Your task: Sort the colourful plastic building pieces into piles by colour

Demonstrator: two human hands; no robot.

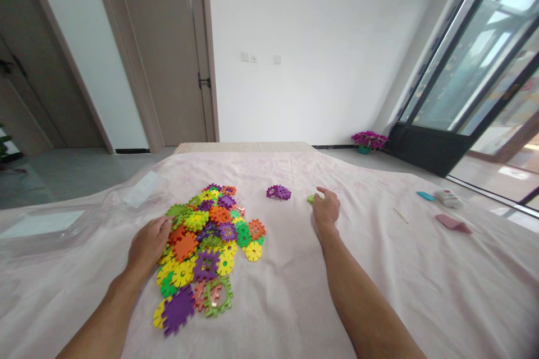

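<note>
A heap of flat plastic building pieces, square and round with notched edges, in purple, orange, yellow, green and pink, lies left of centre on the cloth. My left hand rests palm down against the heap's left edge, its fingers loosely bent and touching the pieces there. Farther right, my right hand is low over the cloth beside a small green piece. Its index finger is stretched out and its thumb partly covers that piece. Between the hands, behind the heap, several purple pieces lie together.
Clear plastic packaging with white labels lies at the left. On the right are a thin stick, a blue item, a small whitish pack and a folded pink piece. A pale pink cloth covers the table.
</note>
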